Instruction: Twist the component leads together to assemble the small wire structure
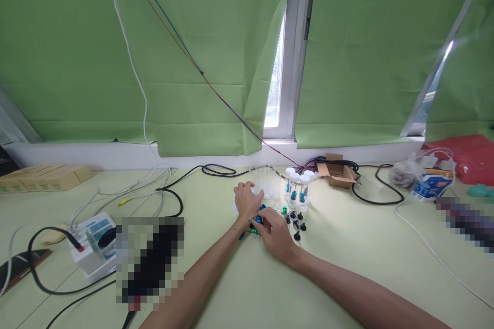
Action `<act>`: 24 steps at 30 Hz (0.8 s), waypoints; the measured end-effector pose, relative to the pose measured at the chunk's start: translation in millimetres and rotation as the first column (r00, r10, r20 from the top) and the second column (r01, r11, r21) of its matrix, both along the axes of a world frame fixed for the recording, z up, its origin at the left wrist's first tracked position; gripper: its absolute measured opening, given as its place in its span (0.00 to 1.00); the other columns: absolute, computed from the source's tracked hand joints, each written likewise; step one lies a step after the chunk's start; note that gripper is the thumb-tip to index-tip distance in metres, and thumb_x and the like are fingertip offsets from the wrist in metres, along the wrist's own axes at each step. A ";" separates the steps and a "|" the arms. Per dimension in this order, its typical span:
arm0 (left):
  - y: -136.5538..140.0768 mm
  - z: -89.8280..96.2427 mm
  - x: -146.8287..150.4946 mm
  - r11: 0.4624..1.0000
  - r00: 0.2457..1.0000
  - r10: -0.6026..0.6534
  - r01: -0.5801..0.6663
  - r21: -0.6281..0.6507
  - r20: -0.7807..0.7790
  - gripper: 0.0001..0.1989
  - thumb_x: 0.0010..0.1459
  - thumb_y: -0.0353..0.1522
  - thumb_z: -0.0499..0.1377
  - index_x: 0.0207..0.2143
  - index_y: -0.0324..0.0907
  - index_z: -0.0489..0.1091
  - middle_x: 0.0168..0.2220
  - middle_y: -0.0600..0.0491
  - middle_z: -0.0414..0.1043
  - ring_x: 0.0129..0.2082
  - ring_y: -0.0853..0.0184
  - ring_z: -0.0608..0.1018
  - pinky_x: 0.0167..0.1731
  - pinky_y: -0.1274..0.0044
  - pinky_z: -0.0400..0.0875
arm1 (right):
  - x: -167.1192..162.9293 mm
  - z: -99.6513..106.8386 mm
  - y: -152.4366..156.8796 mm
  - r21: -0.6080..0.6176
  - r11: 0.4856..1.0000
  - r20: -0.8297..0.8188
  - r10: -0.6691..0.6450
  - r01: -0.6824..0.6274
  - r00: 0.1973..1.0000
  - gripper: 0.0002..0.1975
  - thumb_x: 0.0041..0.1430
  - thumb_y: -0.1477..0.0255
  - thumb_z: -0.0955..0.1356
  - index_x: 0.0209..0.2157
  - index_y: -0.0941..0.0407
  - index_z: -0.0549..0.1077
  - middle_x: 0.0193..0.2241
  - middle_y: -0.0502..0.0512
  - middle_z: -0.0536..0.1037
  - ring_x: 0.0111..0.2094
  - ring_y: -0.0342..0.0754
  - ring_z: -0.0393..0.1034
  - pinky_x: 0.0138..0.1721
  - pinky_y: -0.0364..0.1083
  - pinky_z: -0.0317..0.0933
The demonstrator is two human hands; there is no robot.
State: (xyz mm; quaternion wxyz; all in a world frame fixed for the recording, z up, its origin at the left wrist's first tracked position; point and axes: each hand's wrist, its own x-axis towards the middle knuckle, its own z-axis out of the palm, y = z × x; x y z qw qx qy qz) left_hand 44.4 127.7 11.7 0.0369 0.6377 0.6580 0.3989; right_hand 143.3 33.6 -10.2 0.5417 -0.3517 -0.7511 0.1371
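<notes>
My left hand [247,201] reaches over the table beside clear plastic tubes [271,187]. Its fingers are bent, with the thumb apart; no held thing shows. Just right and nearer, my right hand [276,231] is closed in a pinch at a small blue part [259,219]. Other tiny blue and green pieces lie under and between the hands, partly hidden. A small green part [284,210] rests beyond my right fingers. Several black round-ended pieces [297,236] are scattered to its right. White-capped clear vials [294,177] with blue parts inside stand behind them.
An open cardboard box [339,179] sits by the wall, with black cables around it. At left are a white power strip [92,252], tangled cords and yellowish boxes [46,178]. A blue-and-white packet [430,185] and a red bag [469,157] lie at far right.
</notes>
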 end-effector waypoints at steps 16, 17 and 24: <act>-23.0 20.8 -5.5 0.966 0.998 -0.049 0.035 0.255 0.047 0.07 0.56 0.38 0.58 0.35 0.44 0.69 0.38 0.48 0.69 0.44 0.55 0.70 0.46 0.65 0.64 | -0.1 -0.3 -1.3 0.007 1.000 -0.008 0.016 -0.016 1.000 0.03 0.63 0.73 0.65 0.37 0.55 0.70 0.31 0.53 0.72 0.27 0.45 0.65 0.29 0.43 0.61; -27.9 24.4 -8.0 0.958 0.996 -0.066 0.048 0.281 0.057 0.07 0.57 0.37 0.57 0.36 0.44 0.68 0.39 0.48 0.69 0.44 0.56 0.70 0.46 0.67 0.64 | 0.0 -1.0 -1.3 0.002 1.000 -0.013 0.002 -0.002 1.000 0.03 0.63 0.73 0.65 0.38 0.55 0.70 0.30 0.52 0.72 0.26 0.45 0.65 0.28 0.43 0.61; -80.6 31.6 -45.8 0.899 0.966 -0.255 0.222 0.377 0.039 0.02 0.59 0.33 0.54 0.34 0.45 0.63 0.34 0.52 0.67 0.35 0.63 0.73 0.38 0.74 0.68 | 0.1 -4.0 -1.0 -0.024 0.999 -0.033 -0.049 0.049 0.998 0.05 0.62 0.71 0.64 0.40 0.56 0.69 0.24 0.49 0.69 0.23 0.44 0.63 0.25 0.43 0.61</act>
